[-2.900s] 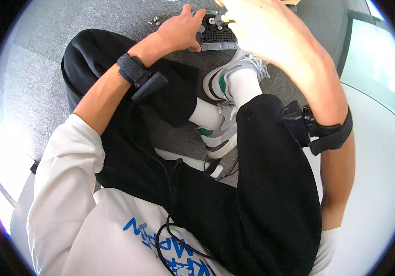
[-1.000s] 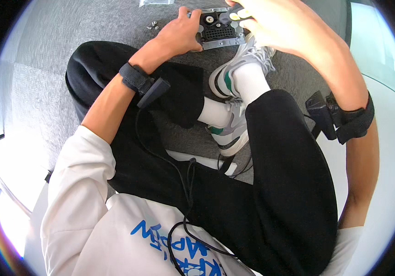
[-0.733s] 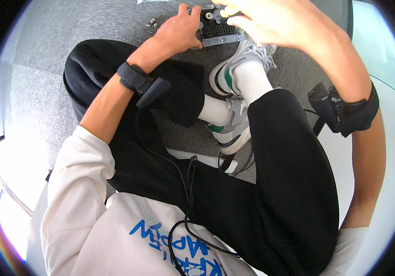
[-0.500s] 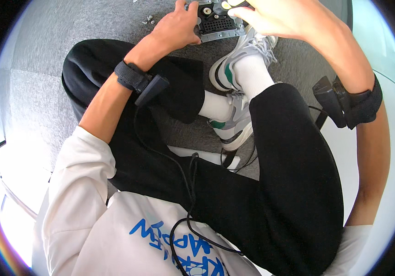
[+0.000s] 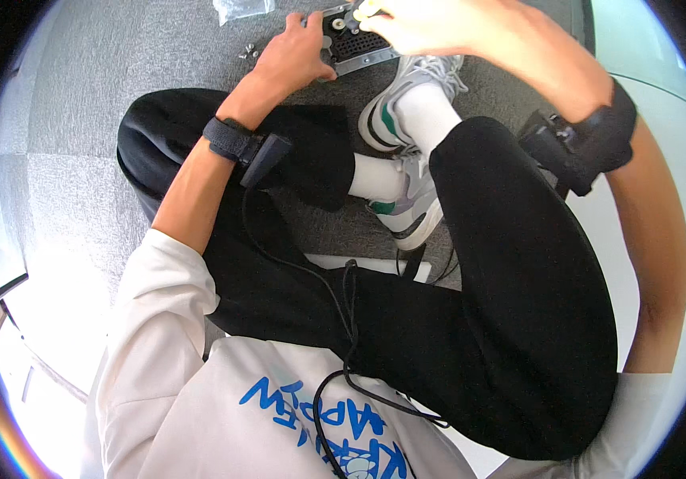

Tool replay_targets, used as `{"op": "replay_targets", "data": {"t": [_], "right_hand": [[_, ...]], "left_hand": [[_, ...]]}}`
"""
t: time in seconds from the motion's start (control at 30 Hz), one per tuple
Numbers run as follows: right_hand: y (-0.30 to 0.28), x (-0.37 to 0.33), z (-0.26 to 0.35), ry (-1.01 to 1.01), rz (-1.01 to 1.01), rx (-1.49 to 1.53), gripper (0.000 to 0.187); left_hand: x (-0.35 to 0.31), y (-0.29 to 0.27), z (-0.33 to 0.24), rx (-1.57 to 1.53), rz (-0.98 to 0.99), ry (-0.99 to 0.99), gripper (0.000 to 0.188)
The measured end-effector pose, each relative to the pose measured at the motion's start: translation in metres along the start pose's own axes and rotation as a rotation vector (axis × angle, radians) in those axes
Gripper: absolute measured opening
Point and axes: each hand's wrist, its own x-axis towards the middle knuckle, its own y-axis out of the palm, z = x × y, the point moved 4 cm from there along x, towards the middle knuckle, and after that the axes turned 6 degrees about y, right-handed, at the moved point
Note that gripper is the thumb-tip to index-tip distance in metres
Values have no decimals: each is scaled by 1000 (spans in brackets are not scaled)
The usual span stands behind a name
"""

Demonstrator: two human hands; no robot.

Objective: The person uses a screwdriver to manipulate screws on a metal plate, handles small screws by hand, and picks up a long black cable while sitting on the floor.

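In the head view, the black perforated case [image 5: 357, 48] lies on grey carpet [image 5: 191, 68]. The left hand [image 5: 288, 60] has its grip closed around the left end, probably for steadiness. The right hand [image 5: 411, 25] pinches a partly hidden dark grey piece [image 5: 350, 19] over it. Screws [image 5: 249, 52] lie near, perhaps for easy reach.

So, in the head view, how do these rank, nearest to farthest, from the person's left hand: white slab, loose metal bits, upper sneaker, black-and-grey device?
From the left hand:
1. Black-and-grey device: touching, right side.
2. Loose metal bits: just left.
3. Upper sneaker: lower right.
4. White slab: far below, between the legs.
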Motion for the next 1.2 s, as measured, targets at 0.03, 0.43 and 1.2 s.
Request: {"op": "replay_targets", "data": {"t": [0.03, 0.43, 1.2], "right_hand": [[3, -1, 0, -17, -58, -10, 10], [-45, -7, 11, 76, -512, -77, 12], [81, -264, -167, 1325, -655, 147, 36]], "left_hand": [[-1, -2, 0, -29, 40, -32, 101], [4, -57, 40, 3, 169, -117, 76], [5, -21, 119, -23, 239, -353, 26]]}}
